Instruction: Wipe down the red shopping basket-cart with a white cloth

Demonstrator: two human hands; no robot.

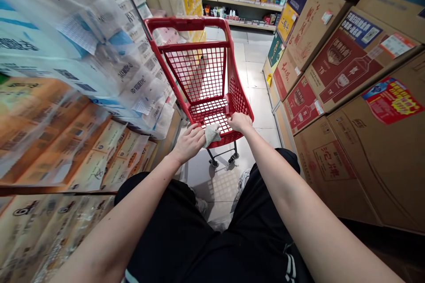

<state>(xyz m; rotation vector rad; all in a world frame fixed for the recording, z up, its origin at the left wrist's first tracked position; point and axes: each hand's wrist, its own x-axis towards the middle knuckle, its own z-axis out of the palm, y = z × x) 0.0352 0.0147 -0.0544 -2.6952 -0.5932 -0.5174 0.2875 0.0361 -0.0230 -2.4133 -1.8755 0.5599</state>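
A red plastic shopping cart (pixel 235 75) with a grid basket stands on the floor in front of my knees. My left hand (pixel 191 142) is closed at the near rim of the basket, its thumb side against a crumpled light grey cloth (pixel 212 134). The cloth hangs over that rim, and part of it is hidden by the fingers. To the right of the cloth, my right hand (pixel 240 122) is closed around the near right corner of the rim. Through the grid I see no goods in the basket.
Wrapped tissue packs (pixel 66 70) are stacked close on the left. Printed cardboard cartons (pixel 345 62) rise along the right side. Tiled floor (pixel 254 75) runs between them to a shelf of bottles (pixel 245 2). The cart's wheels (pixel 214 163) stand near my shoes.
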